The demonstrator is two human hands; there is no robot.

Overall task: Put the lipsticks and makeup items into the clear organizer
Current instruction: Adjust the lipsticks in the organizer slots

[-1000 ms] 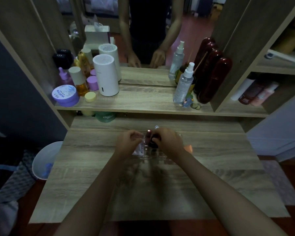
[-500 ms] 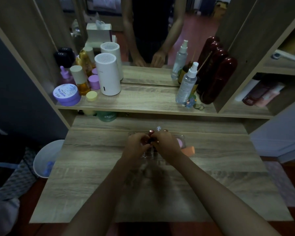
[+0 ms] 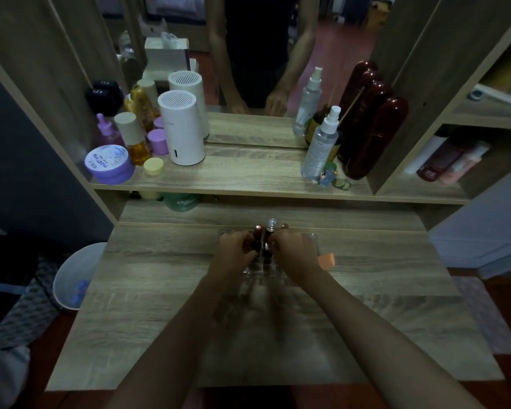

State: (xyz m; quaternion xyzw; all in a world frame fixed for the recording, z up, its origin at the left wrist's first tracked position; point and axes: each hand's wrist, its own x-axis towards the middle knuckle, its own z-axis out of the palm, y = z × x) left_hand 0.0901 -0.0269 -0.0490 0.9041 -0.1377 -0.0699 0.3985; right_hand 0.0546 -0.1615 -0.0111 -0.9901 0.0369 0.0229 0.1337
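The clear organizer (image 3: 263, 268) stands on the desk near its back edge, largely covered by both hands. Three tubes stand upright in it: a dark red lipstick (image 3: 258, 235), a tube with a clear round cap (image 3: 271, 224) and a brownish lipstick (image 3: 284, 226). My left hand (image 3: 233, 256) pinches the dark red lipstick from the left. My right hand (image 3: 294, 252) has its fingertips closed on the clear-capped tube from the right. An orange makeup sponge (image 3: 327, 260) lies on the desk just right of my right wrist.
A shelf above the desk (image 3: 366, 261) carries a white cylinder (image 3: 182, 128), a purple jar (image 3: 108, 163), bottles, a spray bottle (image 3: 320, 143) and dark red cases (image 3: 372, 128). A mirror stands behind them. A white bin (image 3: 77, 276) sits on the floor at the left.
My left hand has moved right from the organizer's left end to its middle, so both hands now meet over the upright tubes. The orange sponge shows more beside my right wrist.
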